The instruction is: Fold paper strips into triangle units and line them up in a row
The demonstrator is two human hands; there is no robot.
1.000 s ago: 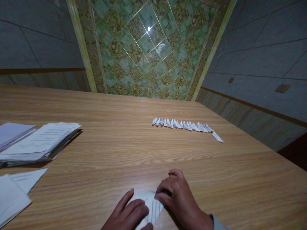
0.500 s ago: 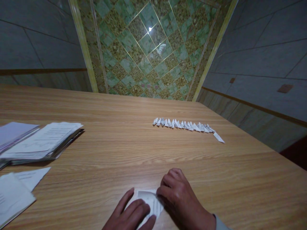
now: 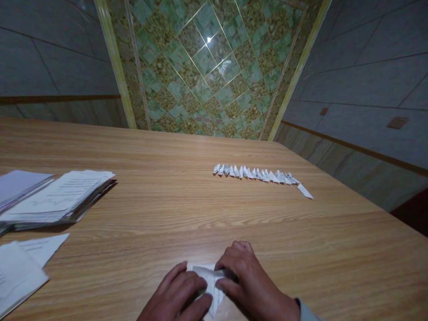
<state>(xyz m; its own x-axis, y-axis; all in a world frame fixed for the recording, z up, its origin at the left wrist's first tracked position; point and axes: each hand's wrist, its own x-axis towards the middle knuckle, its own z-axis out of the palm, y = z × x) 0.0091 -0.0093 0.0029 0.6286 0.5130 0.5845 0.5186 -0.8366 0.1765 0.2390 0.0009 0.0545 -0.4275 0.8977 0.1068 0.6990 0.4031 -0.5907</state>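
Note:
At the near edge of the view lies a small piece of white paper (image 3: 218, 301), partly folded, with a flap raised at its top. My left hand (image 3: 175, 294) is on its left side, fingers bent and pressing the paper against the table. My right hand (image 3: 250, 281) pinches the right part of the flap between thumb and fingers. Both hands cover much of the paper, so its full shape is hidden.
A row of small folded paper pieces (image 3: 254, 173) stands farther back on the wooden table (image 3: 150, 196), with one flat strip (image 3: 305, 191) at its right end. Stacked papers (image 3: 63, 196) lie at the left, and loose sheets (image 3: 20, 278) lie nearer me.
My right hand has shifted slightly left and down, its thumb now apart from the fingers around the flap. The flap has lifted and bent inward. My left fingers have drawn in slightly.

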